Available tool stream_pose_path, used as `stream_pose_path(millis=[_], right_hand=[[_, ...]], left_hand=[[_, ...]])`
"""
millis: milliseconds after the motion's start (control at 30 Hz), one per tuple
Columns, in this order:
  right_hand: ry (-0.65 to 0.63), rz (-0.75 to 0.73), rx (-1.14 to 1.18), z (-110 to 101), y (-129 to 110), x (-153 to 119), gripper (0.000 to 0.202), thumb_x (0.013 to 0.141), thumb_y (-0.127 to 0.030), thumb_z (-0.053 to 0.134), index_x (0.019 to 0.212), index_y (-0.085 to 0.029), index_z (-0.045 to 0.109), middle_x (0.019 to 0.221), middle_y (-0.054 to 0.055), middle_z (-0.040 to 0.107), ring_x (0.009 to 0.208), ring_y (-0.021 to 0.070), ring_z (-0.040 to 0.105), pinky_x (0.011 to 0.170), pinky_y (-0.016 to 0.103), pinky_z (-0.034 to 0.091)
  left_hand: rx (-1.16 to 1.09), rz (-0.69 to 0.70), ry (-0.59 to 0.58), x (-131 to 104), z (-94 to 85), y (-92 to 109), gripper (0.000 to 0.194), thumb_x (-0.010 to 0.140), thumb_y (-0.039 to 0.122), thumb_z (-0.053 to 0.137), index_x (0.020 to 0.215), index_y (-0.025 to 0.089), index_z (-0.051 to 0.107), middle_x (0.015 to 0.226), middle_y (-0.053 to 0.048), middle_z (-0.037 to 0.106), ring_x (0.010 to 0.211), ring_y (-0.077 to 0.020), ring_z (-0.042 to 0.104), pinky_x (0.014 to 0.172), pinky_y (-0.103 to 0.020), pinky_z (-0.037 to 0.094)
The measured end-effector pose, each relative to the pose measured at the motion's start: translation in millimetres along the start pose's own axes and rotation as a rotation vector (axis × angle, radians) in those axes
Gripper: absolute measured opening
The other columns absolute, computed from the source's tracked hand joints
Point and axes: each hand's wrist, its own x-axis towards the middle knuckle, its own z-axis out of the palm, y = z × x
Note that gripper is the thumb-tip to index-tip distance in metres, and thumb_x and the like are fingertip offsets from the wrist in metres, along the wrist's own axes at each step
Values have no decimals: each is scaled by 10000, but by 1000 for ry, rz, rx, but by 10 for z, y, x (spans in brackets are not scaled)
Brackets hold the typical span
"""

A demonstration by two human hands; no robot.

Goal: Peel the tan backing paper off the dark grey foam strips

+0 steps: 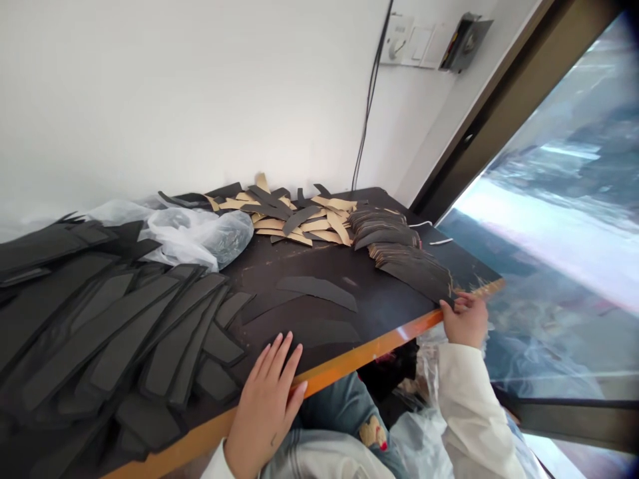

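Note:
My left hand (272, 392) lies flat at the front edge of the dark table (309, 259), fingers stretched out and holding nothing. At the right end of that edge, my right hand (465, 320) pinches the near end of a curved black strip (417, 278). This strip lies at the front of a fanned stack of similar strips (382, 226) with brown edges. In front of my left fingertips, loose curved black strips (319, 291) rest on the tabletop. Whether more than one strip is between my right fingers is hidden.
Large dark padded strips (134, 326) overlap across the left side. Behind them sits a clear plastic bag (200, 233). Mixed black and tan strips (299, 216) are heaped by the white wall (200, 86). A glass door (559, 253) stands right; plastic bags (419, 432) lie below the table.

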Motion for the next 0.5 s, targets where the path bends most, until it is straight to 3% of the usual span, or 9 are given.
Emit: stream_pose_path(millis=[100,233,367,500], right_hand=[[41,78,183,-58,-64,-19,425,643,-432,695,941,-192,510,828,11,515,611,145,479,604,357,462],[17,107,457,-174,-291,-261,353,712,-424,636,957,-236,465,846,-8,474,636,136,487,613,335,480],[-155,114,647,-255,-647,-701,274,759,-397,630,931,-252,473,855,-3,488,678,150,519,620,325,497],[-266,110,713,-305,-975,-1073,277,796,-353,665,991,-261,492,963,27,529,813,172,567,702,324,499]], left_hand=[[-57,-16,23,-16,-29,16,521,962,350,496,1460,220,415,1542,-109,412,1395,-290,431,1077,-469,472],[-268,-163,122,52,-152,166,448,966,297,493,1411,273,449,1562,-111,361,1428,-310,371,1090,-510,442],[-769,-360,90,314,-286,398,437,972,386,482,1384,247,436,1458,-151,473,1265,-274,560,989,-442,525],[-1306,-505,89,555,-343,440,510,906,509,569,1305,200,490,1251,-148,619,964,-222,706,788,-342,592]])
